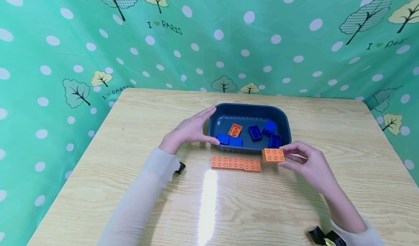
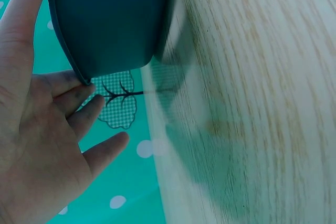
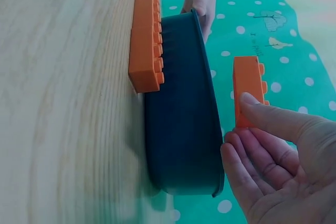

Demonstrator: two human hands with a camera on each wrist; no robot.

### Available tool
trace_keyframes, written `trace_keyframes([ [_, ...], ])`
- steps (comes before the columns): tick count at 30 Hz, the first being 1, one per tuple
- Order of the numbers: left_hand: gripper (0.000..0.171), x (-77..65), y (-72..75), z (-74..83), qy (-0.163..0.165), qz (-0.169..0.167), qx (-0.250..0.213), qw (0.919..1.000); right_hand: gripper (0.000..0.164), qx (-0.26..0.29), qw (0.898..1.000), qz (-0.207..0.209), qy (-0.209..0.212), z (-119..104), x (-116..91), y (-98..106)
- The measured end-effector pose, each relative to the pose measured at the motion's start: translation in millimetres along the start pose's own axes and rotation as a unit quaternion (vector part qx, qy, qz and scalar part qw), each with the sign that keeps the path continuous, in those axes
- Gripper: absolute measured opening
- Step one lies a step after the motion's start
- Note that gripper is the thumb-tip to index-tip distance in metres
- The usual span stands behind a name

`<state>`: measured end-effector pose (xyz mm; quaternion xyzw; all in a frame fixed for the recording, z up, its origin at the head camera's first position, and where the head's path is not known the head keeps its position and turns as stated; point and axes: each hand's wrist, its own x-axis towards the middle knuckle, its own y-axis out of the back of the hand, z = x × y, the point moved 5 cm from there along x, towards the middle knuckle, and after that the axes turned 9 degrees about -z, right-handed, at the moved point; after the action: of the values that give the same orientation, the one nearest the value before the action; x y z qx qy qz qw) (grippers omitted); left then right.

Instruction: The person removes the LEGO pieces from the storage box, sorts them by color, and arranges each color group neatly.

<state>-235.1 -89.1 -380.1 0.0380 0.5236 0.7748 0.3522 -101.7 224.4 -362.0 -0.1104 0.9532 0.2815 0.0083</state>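
Note:
My right hand pinches an orange toy brick between thumb and fingers, just above the near right rim of a dark blue bin. In the right wrist view the brick is raised off the table with its studs facing up. My left hand spans the bin's left end, fingers extended and touching the rim, as the left wrist view shows. Inside the bin lie several blue bricks and one orange brick. Before it, three orange bricks stand end to end in a row.
The bin and the row of bricks stand on a light wooden table. Behind it hangs a green dotted cloth. A black object shows by the left sleeve, and black pieces by the right wrist.

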Motion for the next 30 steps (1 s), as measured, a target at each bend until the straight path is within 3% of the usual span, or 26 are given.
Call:
trace_keyframes([
  [12, 0.126, 0.2, -0.5, -0.4, -0.003, 0.002, 0.0, 1.0, 0.038, 0.001, 0.999, -0.032, -0.002, 10.6, -7.0, -6.0],
  [30, 0.126, 0.3, -0.5, -0.5, -0.002, 0.003, 0.0, 1.0, 0.033, -0.132, 0.987, -0.072, -0.051, 25.8, -0.8, -21.7],
])
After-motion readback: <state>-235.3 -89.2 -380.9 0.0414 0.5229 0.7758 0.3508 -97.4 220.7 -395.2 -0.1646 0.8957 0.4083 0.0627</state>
